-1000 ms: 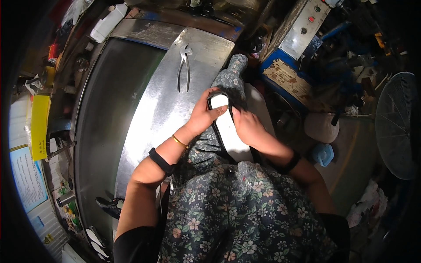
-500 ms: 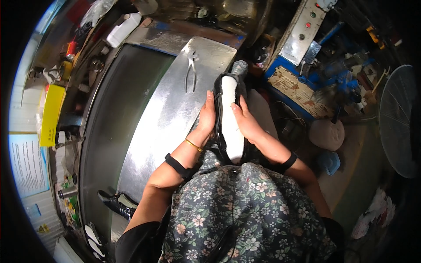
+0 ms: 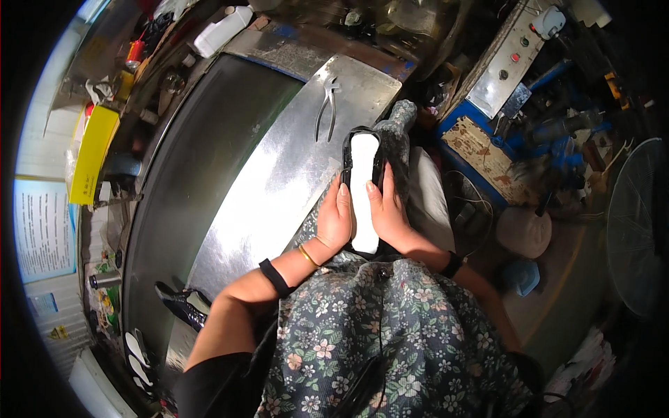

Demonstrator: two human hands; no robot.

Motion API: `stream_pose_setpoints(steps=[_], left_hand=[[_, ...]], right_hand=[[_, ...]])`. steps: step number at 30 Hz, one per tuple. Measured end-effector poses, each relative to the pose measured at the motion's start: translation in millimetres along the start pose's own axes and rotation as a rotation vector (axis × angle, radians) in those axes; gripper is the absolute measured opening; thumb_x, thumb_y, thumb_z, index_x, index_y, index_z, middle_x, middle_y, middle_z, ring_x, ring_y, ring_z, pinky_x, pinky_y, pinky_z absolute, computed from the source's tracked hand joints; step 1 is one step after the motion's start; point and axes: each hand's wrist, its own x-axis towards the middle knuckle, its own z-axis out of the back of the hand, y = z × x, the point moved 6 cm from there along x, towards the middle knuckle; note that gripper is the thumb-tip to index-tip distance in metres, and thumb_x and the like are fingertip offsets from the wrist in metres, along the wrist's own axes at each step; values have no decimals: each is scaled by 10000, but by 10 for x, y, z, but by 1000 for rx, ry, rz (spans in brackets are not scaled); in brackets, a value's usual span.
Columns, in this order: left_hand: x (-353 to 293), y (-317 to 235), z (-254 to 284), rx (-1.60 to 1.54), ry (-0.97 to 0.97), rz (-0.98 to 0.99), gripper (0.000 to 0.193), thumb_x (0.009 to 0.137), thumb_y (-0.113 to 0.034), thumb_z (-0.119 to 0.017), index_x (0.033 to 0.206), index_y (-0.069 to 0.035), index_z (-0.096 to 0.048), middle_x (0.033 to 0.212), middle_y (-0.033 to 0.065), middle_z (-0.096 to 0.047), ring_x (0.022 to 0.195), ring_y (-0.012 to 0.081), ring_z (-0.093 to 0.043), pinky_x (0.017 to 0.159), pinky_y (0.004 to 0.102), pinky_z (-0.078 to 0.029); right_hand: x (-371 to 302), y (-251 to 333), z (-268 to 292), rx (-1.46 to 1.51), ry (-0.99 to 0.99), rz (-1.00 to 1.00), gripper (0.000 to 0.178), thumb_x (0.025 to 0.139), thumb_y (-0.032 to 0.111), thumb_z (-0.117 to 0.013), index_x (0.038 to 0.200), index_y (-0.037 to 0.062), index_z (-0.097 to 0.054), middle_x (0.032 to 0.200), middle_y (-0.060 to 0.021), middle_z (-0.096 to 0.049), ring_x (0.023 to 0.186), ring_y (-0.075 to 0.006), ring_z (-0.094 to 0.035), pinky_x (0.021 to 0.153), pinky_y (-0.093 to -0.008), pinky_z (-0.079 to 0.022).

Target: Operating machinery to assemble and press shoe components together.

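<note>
A black shoe upper with a long white sole face point(image 3: 364, 198) turned up stands upright in the view, toe end away from me, over my lap. My left hand point(image 3: 334, 217) is closed along its left side, thumb by the edge. From the other side my right hand point(image 3: 389, 214) grips it, with the thumb lying on the white surface. The shoe's underside is hidden. Steel lasting pliers point(image 3: 325, 110) lie beyond my left hand on a shiny metal sheet point(image 3: 240, 184).
Left of the sheet runs a dark belt point(image 3: 188, 153), with another black shoe point(image 3: 182, 304) near its close end. A yellow box point(image 3: 93, 155) and a white jug point(image 3: 223, 31) flank it. At right are a button panel point(image 3: 506, 61), a pinkish seat point(image 3: 524, 232) and a fan guard point(image 3: 637, 230).
The shoe has come slightly nearer me, its white face turned more squarely up. Both hands have moved down along its sides. The whole view has shifted, so the bench sits further right.
</note>
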Motion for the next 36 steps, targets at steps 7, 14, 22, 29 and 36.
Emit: stream_pose_setpoints(steps=[7, 14, 22, 29, 36], left_hand=[[957, 261, -277, -814, 308, 537, 728, 1015, -580, -324, 1314, 48, -540, 1309, 160, -599, 1185, 264, -583, 1046, 354, -422], [1385, -161, -264, 272, 354, 143, 536, 974, -384, -348, 1024, 50, -660, 1007, 320, -644, 985, 479, -605, 901, 483, -474], [1096, 322, -145, -1165, 334, 709, 393, 974, -389, -457, 950, -69, -685, 826, 56, -715, 706, 172, -678, 684, 327, -567], [1047, 174, 55, -1206, -103, 725, 410, 976, -428, -456, 1061, -61, -619, 1013, 122, -676, 936, 278, -641, 897, 443, -505], [451, -545, -106, -359, 346, -91, 596, 893, -164, -688, 1400, 19, -433, 1332, 178, -543, 1225, 299, -548, 1040, 410, -423]], right_hand=[[841, -367, 409, 498, 184, -514, 821, 980, 671, -294, 1258, -48, -574, 1201, -119, -654, 1161, -285, -581, 1017, -386, -418], [1170, 660, 285, -793, -168, 177, 284, 996, 254, -464, 931, 19, -610, 899, -186, -676, 887, -398, -649, 781, -481, -510], [1044, 189, 57, 184, -163, 96, 197, 953, 165, -576, 1096, 31, -590, 999, -154, -626, 962, -311, -627, 833, -393, -507], [-62, 495, 218, -347, 172, 389, 864, 672, 223, -836, 1445, 149, -456, 1403, -235, -415, 1286, -401, -436, 1054, -451, -392], [-48, 655, 2142, 482, -66, 197, 708, 801, 52, -747, 1442, 17, -447, 1424, -122, -500, 1313, -187, -462, 1105, -324, -344]])
